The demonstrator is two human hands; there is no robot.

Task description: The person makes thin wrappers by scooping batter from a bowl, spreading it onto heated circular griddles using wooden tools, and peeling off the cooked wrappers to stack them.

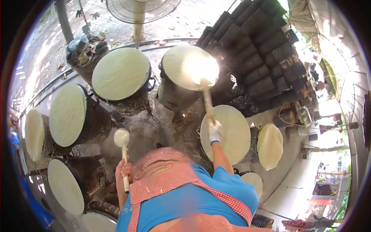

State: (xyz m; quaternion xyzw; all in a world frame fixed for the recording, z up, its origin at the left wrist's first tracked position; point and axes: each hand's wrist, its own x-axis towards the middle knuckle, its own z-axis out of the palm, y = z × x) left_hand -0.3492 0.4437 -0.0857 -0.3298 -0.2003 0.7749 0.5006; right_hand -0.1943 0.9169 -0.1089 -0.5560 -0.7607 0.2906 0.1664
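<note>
1. Head view: two hands, two long-handled tools and nine pale round surfaces, some cut off or partly covered.
2. The left hand point(125, 170), bare, is left of lower centre, its fingers wrapped around the handle of one ladle point(124, 152); the ladle's round, pale-coated bowl points up the frame.
3. The right hand point(215, 131), in one white glove, is right of centre. Its fingers appear closed around one pale stick point(208, 103), though I cannot tell how each finger lies.
4. The stick runs up to the near edge of the upper-centre disc point(178, 69), where bright glare hides its tip.
5. Beneath the gloved hand is a second disc point(228, 147), right of centre.
6. Five more line the left side: an upper-left disc point(121, 73), a mid-left disc point(67, 115), a far-left disc point(34, 134), a lower-left disc point(65, 186) and a bottom-edge disc point(96, 222).
7. Two remain: a wavy-edged disc point(270, 146) at right and a half-hidden disc point(253, 183) at lower right.
8. One fan point(141, 9) stands at the top edge; one stack of dark cylinders point(255, 58), too crowded to count, fills the upper right.
</note>
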